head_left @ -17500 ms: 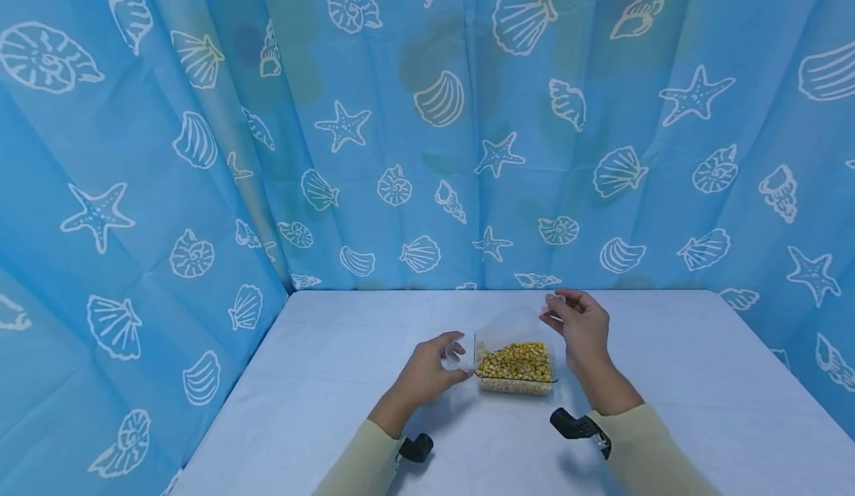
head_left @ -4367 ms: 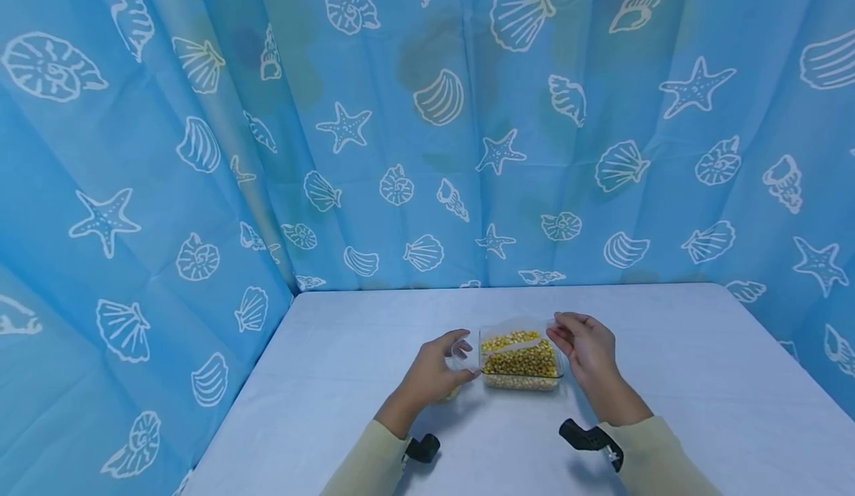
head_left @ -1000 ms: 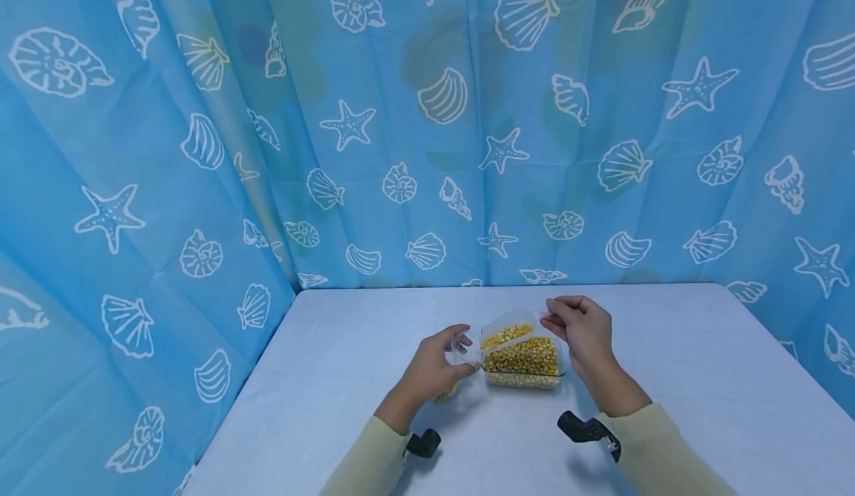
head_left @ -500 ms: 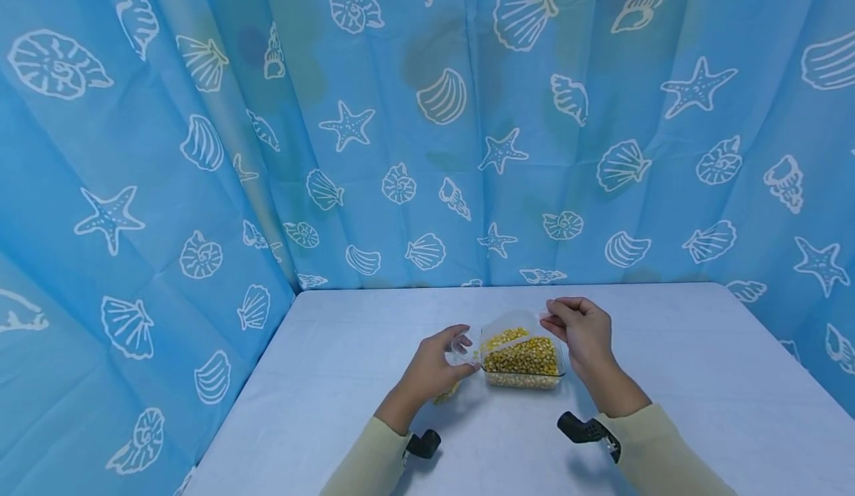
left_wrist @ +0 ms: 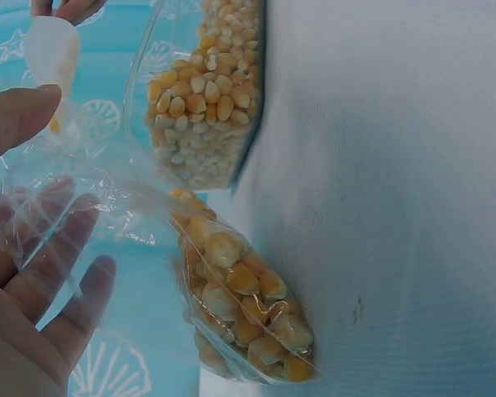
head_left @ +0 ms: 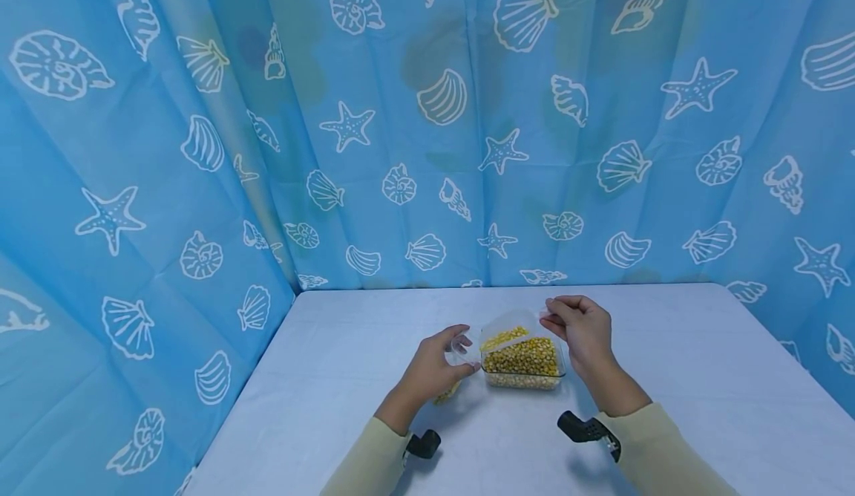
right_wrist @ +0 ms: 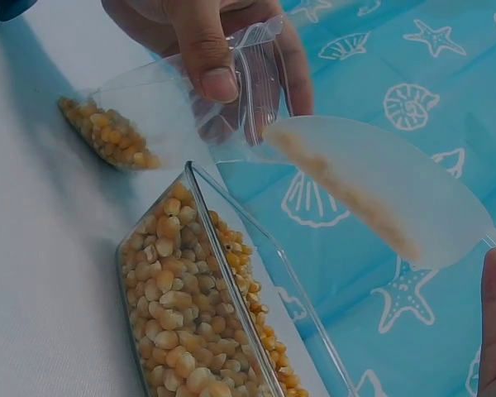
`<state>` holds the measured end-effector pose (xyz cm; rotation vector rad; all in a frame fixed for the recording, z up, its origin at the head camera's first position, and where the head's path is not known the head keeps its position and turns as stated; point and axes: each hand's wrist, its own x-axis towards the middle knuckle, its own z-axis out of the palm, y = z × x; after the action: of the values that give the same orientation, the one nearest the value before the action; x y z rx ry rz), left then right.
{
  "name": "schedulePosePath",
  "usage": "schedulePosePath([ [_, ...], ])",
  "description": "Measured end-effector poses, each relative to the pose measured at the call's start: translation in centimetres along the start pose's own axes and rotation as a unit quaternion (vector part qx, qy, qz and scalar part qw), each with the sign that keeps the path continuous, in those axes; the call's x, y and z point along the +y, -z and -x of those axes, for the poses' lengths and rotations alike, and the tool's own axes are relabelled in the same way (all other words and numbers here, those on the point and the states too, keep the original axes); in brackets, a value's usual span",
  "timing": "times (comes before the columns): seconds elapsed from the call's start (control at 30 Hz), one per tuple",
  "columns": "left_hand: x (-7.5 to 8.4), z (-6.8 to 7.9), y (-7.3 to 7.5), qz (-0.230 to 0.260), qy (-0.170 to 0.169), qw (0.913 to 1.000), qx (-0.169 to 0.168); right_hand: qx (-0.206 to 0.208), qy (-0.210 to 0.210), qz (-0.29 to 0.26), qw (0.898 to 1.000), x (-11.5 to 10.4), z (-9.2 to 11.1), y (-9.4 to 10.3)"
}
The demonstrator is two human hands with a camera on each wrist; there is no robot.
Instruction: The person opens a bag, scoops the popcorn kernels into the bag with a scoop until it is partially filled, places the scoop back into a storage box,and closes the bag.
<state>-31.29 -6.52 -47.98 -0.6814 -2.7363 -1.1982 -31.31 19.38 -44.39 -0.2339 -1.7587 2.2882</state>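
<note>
White table (head_left: 374,318) lay beneath both my hands, pale and smooth, far corners rounded, running on past my grip to either side. On it, between my left hand (head_left: 430,366) and right hand (head_left: 582,333), stood a glass container (head_left: 523,374), upright, just beside my left thumb, full of corn kernels (head_left: 524,355). Below my left palm, the clear bag (left_wrist: 248,289) reached down with its own kernels; contact with the surface could not be told. Near it, small dark marks (left_wrist: 358,312). Soft shadows (head_left: 591,474) under my wrists.
</note>
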Motion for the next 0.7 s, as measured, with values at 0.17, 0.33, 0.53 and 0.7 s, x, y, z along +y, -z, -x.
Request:
schedulePosePath([
  [0.17,0.08,0.08,0.08,0.003,0.0,1.0,0.0,0.002,-0.003,0.005,1.0,-0.05,0.07,-0.03],
  [0.33,0.0,0.06,0.09,0.002,-0.002,1.0,0.0,0.005,-0.004,0.008,1.0,-0.12,0.06,-0.09],
  [0.53,-0.06,0.0,0.06,0.005,-0.003,1.0,0.002,-0.001,0.0,0.011,1.0,-0.3,0.02,-0.16],
  [0.7,0.07,0.03,0.14,0.006,-0.001,1.0,0.003,-0.004,-0.001,0.01,1.0,-0.42,0.0,-0.2],
])
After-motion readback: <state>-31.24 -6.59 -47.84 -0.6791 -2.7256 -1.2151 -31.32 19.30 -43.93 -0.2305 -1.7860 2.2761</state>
